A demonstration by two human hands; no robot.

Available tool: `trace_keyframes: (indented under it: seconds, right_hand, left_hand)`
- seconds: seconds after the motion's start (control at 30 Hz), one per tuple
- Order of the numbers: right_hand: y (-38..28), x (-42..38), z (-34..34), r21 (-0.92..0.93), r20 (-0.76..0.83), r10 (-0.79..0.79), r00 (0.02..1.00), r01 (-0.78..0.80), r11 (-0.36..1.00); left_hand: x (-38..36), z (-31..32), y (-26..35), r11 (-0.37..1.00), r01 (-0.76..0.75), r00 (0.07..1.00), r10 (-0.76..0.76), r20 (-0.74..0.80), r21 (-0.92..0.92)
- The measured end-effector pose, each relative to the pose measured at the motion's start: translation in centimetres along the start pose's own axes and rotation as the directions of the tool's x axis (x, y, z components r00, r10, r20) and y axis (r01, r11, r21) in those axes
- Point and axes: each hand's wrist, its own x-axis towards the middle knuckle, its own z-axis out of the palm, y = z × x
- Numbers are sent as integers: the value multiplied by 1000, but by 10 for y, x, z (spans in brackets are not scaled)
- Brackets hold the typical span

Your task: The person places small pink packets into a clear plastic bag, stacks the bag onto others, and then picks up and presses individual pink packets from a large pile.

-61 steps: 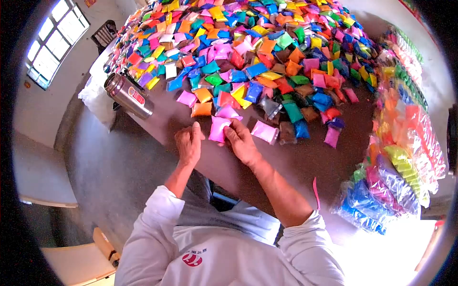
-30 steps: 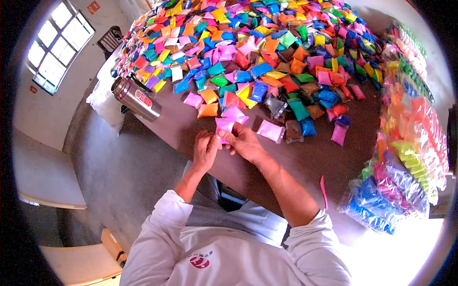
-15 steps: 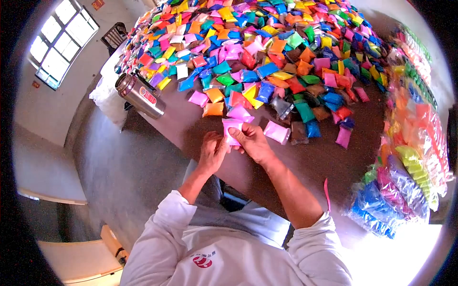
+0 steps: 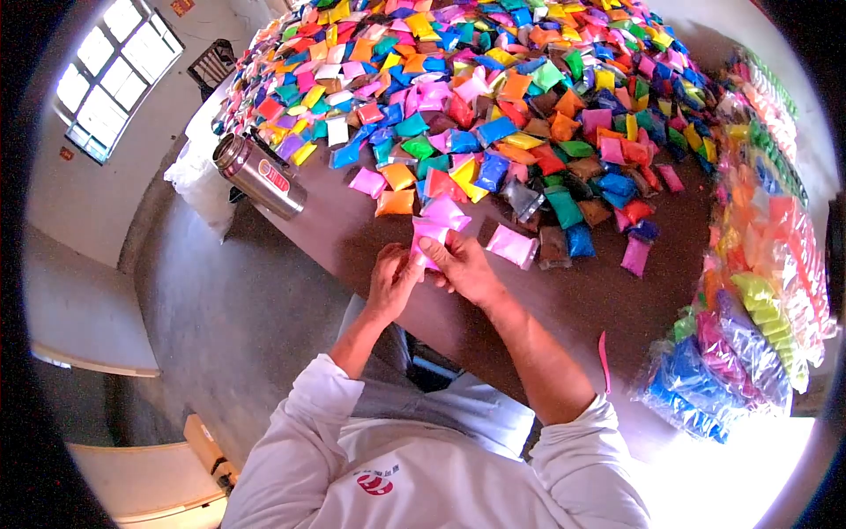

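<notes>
My left hand (image 4: 390, 280) and my right hand (image 4: 463, 269) meet over the near edge of the brown table (image 4: 564, 304). Both pinch one small pink packet (image 4: 426, 236) between their fingers, and its lower half is hidden by the fingers. Just beyond it lies another pink packet (image 4: 446, 212), and a further pink packet (image 4: 513, 244) lies to the right of my right hand. A big heap of small coloured packets (image 4: 493, 97) covers the far part of the table.
A steel flask (image 4: 258, 175) lies on its side at the table's left edge. Large clear bags of sorted coloured packets (image 4: 749, 309) line the right side. A pink strip (image 4: 604, 348) lies near my right elbow. A chair (image 4: 210, 63) and window (image 4: 110, 75) are far left.
My left hand has closed in from the packet's left side onto it, so both hands now grip it together. The view shifted slightly; the packet stays at the table's near edge.
</notes>
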Motion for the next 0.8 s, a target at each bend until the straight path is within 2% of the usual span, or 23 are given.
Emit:
trace_keyframes:
  seconds: [0.17, 0.23, 0.3, 0.33, 0.43, 0.5, 0.53, 0.6, 0.67, 0.73, 0.77, 0.8]
  right_hand:
    - [-1, -4, -2, 19, -10, -13, 1000, 13, 1000]
    - [-1, -3, -2, 35, -24, -5, 1000, 6, 999]
    - [2, 0, -4, 123, 65, -41, 997, 33, 992]
    - [2, 0, -4, 123, 64, -42, 997, 34, 992]
    - [8, 3, 2, 59, -4, -45, 999, 45, 997]
    - [17, 10, 9, 9, -79, -385, 919, 387, 922]
    - [14, 7, 8, 8, -78, -384, 920, 386, 923]
    - [2, -2, 0, 97, -34, -118, 992, 120, 988]
    - [9, 2, -5, 112, 3, -108, 994, 107, 988]
    - [9, 4, -10, 129, 40, -100, 994, 94, 987]
    - [9, 4, -11, 155, 74, -100, 992, 88, 984]
    - [5, 4, -12, 181, 108, -100, 989, 80, 980]
  left_hand:
    - [4, 0, 2, 999, -30, 998, 32, 47, -32]
    - [4, -2, 7, 999, -47, 998, 46, 50, 19]
    - [3, -1, 3, 1000, -15, 999, 15, 40, -9]
    - [2, -1, 2, 999, 17, 999, -16, 30, -38]
    - [4, -2, 2, 1000, -12, 999, 13, 32, -24]
    - [3, -3, -2, 1000, -5, 999, 6, 39, -20]
    - [1, -3, -6, 1000, 3, 999, -2, 49, -14]
    - [0, 3, -11, 999, -24, 1000, 24, 4, 38]
    - [-1, 4, -15, 995, -50, 998, 54, -38, 91]
    - [1, -1, -12, 1000, -9, 994, 11, 105, -15]
    - [1, -1, -13, 1000, -9, 994, 11, 106, -14]
    - [1, 0, -13, 995, 25, 994, -14, 109, -94]
